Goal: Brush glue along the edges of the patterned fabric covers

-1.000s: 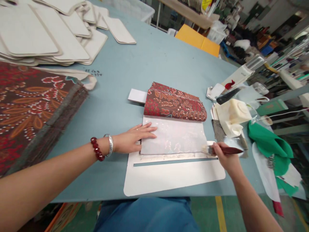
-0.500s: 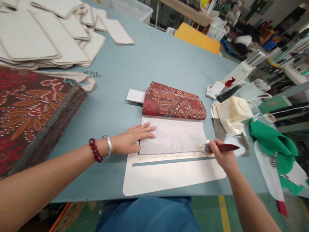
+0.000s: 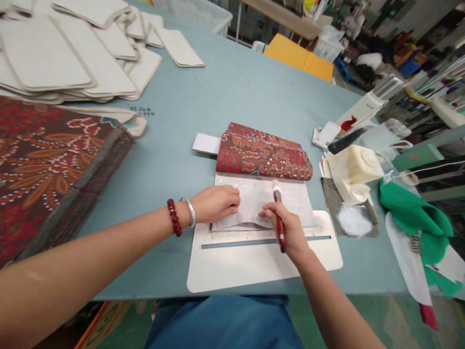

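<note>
A patterned red-brown fabric piece [image 3: 265,150] lies folded back, and its pale underside [image 3: 250,194] faces up towards me. My left hand [image 3: 220,204] has its fingers curled closed on the left part of that underside, pinching the cloth. The near edge of the cloth bulges up slightly above a white card template [image 3: 261,261] with a long slot. My right hand [image 3: 290,228] grips a brush [image 3: 279,213] by its dark red handle, bristles pointing away from me. Its thumb and index finger also reach towards the cloth; whether they touch it I cannot tell.
A thick stack of patterned fabric [image 3: 54,169] is at the left, with pale padded panels [image 3: 80,53] behind. On the right are white paste [image 3: 355,220] on a grey scrap, a cream plastic container [image 3: 356,167] and green cloth [image 3: 414,208]. A yellow folder [image 3: 298,55] sits at the far edge.
My right hand has brought the brush left from the cloth's near right corner and turned it upright. My left hand has gone from spread flat to curled, shifting right. The cloth's near edge has lifted.
</note>
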A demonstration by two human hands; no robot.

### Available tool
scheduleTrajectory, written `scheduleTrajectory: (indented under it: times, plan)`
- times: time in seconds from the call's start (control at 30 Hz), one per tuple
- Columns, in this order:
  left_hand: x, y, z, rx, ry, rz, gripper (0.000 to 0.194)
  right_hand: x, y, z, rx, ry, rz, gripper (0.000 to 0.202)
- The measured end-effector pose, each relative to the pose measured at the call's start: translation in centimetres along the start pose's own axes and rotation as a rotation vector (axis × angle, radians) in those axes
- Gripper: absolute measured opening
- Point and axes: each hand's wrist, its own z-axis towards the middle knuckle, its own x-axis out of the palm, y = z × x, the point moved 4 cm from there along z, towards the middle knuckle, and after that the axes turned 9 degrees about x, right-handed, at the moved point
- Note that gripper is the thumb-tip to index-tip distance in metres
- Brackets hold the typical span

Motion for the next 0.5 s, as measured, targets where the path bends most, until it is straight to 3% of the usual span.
scheduleTrajectory:
  times: [0.07,0.17,0.33,0.43,0.5]
  plan:
    - [-0.1,0.6,0.0,-0.027,-0.021,-0.046,0.014,1.6,0.3,0.5,-0.095,0.009,-0.189,0.018]
    - [-0.3,0.9,0.2,-0.093,-0.039,-0.053,0.016,2.9,0.6,0.8,-0.195,0.003,-0.422,0.025]
    - [0.1,-2.2,0.3,-0.106,-0.07,0.091,0.026,4.1,0.6,0.9,-0.231,-0.068,-0.585,0.037]
    - [0.4,-3.4,-0.6,-0.169,-0.061,0.274,0.019,3.0,-0.9,0.4,-0.267,-0.104,-0.662,0.042]
    - [0.0,-2.8,-1.2,-0.263,-0.046,0.304,0.012,0.4,-3.2,-0.1,-0.217,-0.171,-0.735,0.043]
